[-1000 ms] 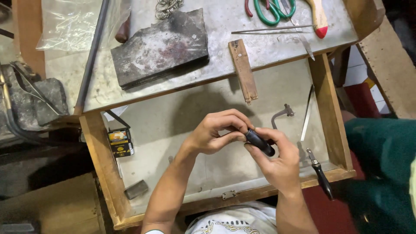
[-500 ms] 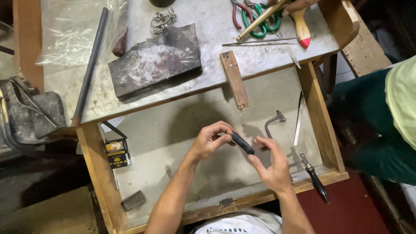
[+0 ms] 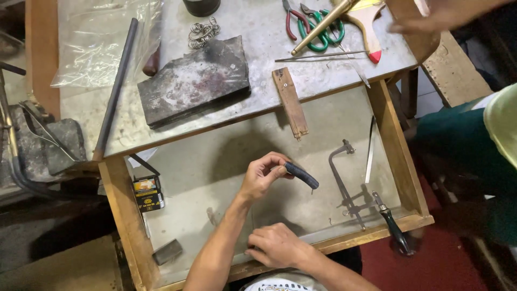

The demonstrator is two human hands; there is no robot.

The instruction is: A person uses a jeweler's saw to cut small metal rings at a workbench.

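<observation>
Now, two hands, left [image 3: 262,177] gripping one ribbed handle [image 3: 301,175], right [image 3: 277,245] empty

The right hand [image 3: 277,245] has let go of the ribbed dark tool handle [image 3: 301,175] and dropped toward six o'clock; the left hand [image 3: 264,175] now holds it alone.

Dark blue ribbed tool handle [image 3: 301,175]; green- and red-handled pliers [image 3: 318,24]; grey scorched block [image 3: 194,81]; yellow-black small box [image 3: 148,193].
</observation>
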